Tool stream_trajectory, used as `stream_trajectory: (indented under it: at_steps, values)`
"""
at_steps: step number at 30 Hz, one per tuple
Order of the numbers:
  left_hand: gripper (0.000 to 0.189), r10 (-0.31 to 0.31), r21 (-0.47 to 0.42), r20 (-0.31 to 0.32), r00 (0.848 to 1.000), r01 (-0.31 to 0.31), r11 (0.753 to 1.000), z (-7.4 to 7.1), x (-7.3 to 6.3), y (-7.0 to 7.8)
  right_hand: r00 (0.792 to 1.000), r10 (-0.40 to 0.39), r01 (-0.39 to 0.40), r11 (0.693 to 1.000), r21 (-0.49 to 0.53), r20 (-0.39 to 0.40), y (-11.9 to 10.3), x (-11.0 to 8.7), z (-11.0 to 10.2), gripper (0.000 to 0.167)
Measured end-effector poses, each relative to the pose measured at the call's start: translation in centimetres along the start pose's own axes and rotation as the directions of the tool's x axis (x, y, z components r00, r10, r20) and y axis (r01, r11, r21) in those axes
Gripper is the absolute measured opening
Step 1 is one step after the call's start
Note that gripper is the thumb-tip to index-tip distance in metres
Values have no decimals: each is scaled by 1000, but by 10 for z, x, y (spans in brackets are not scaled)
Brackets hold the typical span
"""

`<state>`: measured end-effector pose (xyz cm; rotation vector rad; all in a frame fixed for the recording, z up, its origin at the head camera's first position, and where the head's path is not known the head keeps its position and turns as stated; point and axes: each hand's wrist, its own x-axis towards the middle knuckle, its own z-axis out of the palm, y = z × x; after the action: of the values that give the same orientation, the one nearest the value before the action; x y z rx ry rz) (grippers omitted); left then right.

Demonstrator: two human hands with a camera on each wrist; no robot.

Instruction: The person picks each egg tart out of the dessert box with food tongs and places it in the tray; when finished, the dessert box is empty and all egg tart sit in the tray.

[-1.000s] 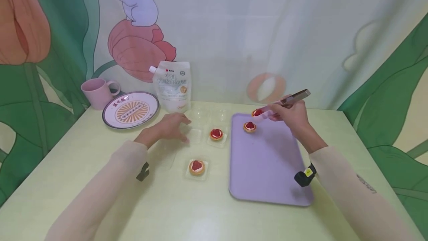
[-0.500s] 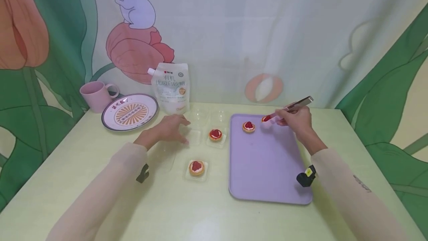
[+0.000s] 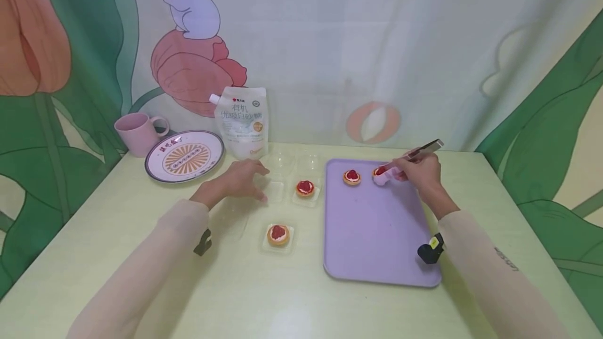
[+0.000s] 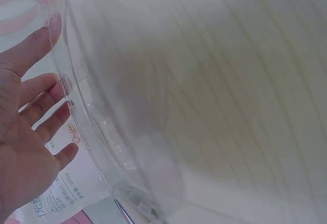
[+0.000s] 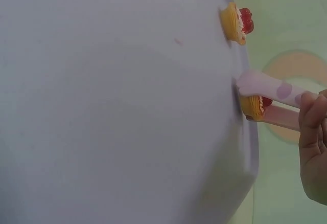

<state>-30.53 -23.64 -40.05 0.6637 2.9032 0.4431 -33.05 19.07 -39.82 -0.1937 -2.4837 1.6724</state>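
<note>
My right hand (image 3: 421,172) grips a pair of tongs (image 3: 427,148) with a metal back end and pink tips. In the right wrist view, the tongs (image 5: 263,86) straddle a small fruit tart (image 5: 251,108) at the far end of the purple tray (image 3: 372,245). Another tart (image 3: 352,177) sits to its left on the tray. My left hand (image 3: 241,179) has its fingers spread and fingertips at the edge of a clear plastic container (image 4: 76,111). One tart (image 3: 305,189) sits in a clear compartment beside that hand; another tart (image 3: 278,235) rests on a clear square piece nearer me.
A white sugar pouch (image 3: 242,124) stands behind the left hand. Left of it, a patterned plate (image 3: 155,164) leans by a pink mug (image 3: 136,135). A printed curtain (image 3: 311,56) hangs along the table's back edge.
The right hand has brought the tongs and tart rightward, then lower and slightly nearer, to the tray's far right part. The left hand has stayed in place.
</note>
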Motion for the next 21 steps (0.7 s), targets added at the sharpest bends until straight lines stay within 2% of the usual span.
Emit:
stream_trajectory:
  at_steps: [7, 14, 21]
  values:
    - [68, -5, 8, 9, 1000, 5, 1000, -1, 0, 2, 1000, 5, -5, 1000, -29, -18, 5, 2, 0, 16]
    - [68, -20, -4, 17, 1000, 21, 1000, -3, -1, 6, 1000, 10, -12, 998, -58, -29, 5, 2, 0, 19]
    - [68, -42, -2, 29, 999, 42, 999, -4, -1, 5, 998, 38, -38, 999, -6, -53, 1, 3, 0, 20]
